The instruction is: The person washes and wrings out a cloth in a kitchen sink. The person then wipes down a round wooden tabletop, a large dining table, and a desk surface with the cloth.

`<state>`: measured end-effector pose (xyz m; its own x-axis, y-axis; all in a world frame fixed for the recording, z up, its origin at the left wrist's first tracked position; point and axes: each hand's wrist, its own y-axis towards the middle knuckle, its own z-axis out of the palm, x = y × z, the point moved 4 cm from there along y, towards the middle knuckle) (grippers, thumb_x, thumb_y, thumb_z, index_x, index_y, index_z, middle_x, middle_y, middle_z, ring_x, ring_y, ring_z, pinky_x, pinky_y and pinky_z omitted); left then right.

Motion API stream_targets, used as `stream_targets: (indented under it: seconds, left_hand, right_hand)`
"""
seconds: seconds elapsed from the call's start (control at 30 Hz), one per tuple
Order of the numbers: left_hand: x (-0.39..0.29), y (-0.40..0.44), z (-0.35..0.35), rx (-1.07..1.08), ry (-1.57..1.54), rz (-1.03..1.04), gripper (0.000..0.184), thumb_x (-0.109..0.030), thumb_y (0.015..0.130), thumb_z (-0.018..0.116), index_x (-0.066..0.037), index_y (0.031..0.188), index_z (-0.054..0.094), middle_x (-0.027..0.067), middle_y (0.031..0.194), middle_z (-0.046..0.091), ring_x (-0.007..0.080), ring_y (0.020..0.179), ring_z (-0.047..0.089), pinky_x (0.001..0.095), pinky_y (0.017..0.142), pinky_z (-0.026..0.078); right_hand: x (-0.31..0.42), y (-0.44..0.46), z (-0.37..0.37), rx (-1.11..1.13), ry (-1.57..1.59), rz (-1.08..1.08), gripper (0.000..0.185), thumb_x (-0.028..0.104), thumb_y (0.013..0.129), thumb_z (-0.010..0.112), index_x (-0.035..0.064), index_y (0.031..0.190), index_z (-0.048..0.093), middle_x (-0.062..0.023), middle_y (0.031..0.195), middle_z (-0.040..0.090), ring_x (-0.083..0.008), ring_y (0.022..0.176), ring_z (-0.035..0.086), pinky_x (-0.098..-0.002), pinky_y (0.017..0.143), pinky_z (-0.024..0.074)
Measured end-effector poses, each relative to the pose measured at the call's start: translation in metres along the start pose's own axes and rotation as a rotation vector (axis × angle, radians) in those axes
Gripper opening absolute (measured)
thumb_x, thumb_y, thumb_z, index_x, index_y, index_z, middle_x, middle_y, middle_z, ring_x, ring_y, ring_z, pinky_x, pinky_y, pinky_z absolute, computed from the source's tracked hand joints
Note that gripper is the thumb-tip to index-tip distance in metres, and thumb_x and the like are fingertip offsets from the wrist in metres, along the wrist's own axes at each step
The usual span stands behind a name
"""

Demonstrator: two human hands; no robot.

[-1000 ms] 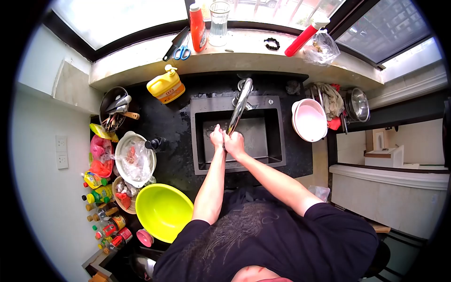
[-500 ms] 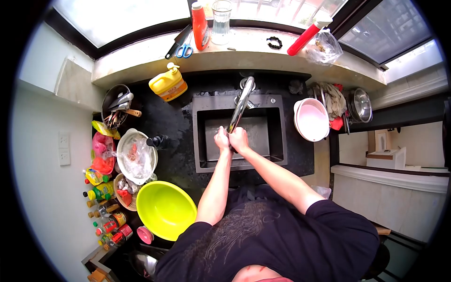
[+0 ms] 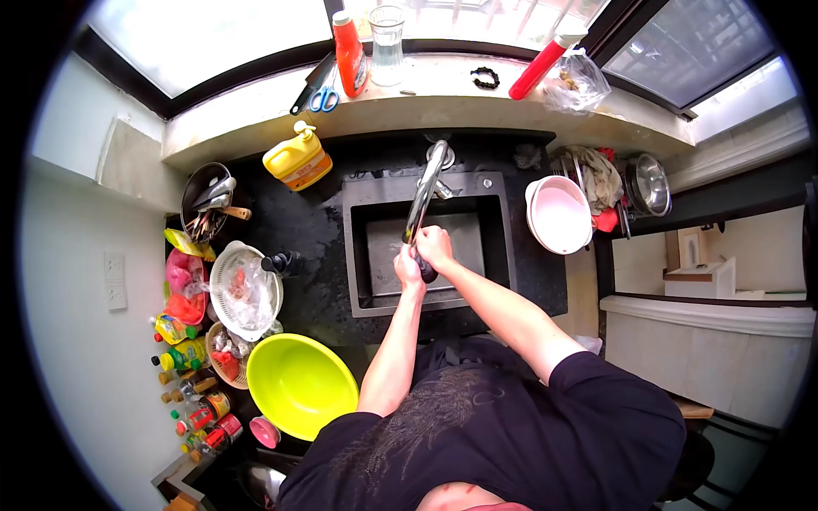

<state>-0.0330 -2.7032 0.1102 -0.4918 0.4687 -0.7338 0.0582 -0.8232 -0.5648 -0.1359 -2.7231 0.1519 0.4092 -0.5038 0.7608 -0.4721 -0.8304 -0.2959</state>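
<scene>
Both hands are together over the black sink (image 3: 351, 255), under the end of the chrome faucet (image 3: 423, 192). My left hand (image 3: 407, 265) has its fingers closed, below and left of the spout tip. My right hand (image 3: 434, 246) is also closed and presses up against it. Between them and just below shows a dark, rounded thing (image 3: 427, 272), mostly hidden by the hands; its kind cannot be made out. Both hands seem to grip it.
Left of the sink are a yellow pump jug (image 3: 296, 162), a white basket (image 3: 223, 289) with plastic bags and a lime-green basin (image 3: 298, 383). Pink-white basins (image 3: 558, 215) stand on the right. A red-orange bottle (image 3: 349, 55) and scissors (image 3: 325, 100) are on the windowsill.
The view has shifted slightly. My right hand has shifted a little relative to the left, and more of the dark thing shows below the hands.
</scene>
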Motion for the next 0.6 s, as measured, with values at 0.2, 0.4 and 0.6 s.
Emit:
stream_targets:
  seconds: [0.2, 0.4, 0.6]
  left_hand:
    - [0.006, 0.011, -0.025, -0.122, -0.077, -0.149, 0.022, -0.029, 0.089, 0.059, -0.008, 0.082, 0.055, -0.0013, 0.077, 0.054, 0.0113, 0.068, 0.056, 0.0267, 0.063, 0.046]
    - [0.011, 0.019, -0.088, -0.303, -0.049, -0.184, 0.030, -0.034, 0.083, 0.064, -0.005, 0.083, 0.057, 0.0007, 0.083, 0.055, 0.0141, 0.077, 0.056, 0.0291, 0.073, 0.046]
    - [0.015, 0.013, -0.128, -0.350, -0.120, -0.237, 0.029, -0.031, 0.084, 0.062, -0.003, 0.090, 0.059, 0.0019, 0.089, 0.058, 0.0148, 0.080, 0.057, 0.0312, 0.075, 0.047]
  right_hand:
    - [-0.022, 0.014, 0.005, 0.153, 0.036, 0.108, 0.041, 0.039, 0.085, 0.055, 0.0023, 0.093, 0.070, -0.0234, 0.090, 0.067, -0.0369, 0.093, 0.066, -0.0434, 0.082, 0.0494]
    - [-0.071, 0.074, -0.025, 0.132, 0.039, 0.196, 0.033, 0.035, 0.080, 0.060, 0.0043, 0.087, 0.069, -0.0169, 0.089, 0.070, -0.0307, 0.091, 0.067, -0.0394, 0.083, 0.0506]
    - [-0.041, 0.108, -0.070, 0.137, -0.178, 0.073, 0.044, 0.036, 0.079, 0.060, -0.0052, 0.094, 0.066, -0.0267, 0.097, 0.067, -0.0381, 0.096, 0.065, -0.0424, 0.086, 0.0498]
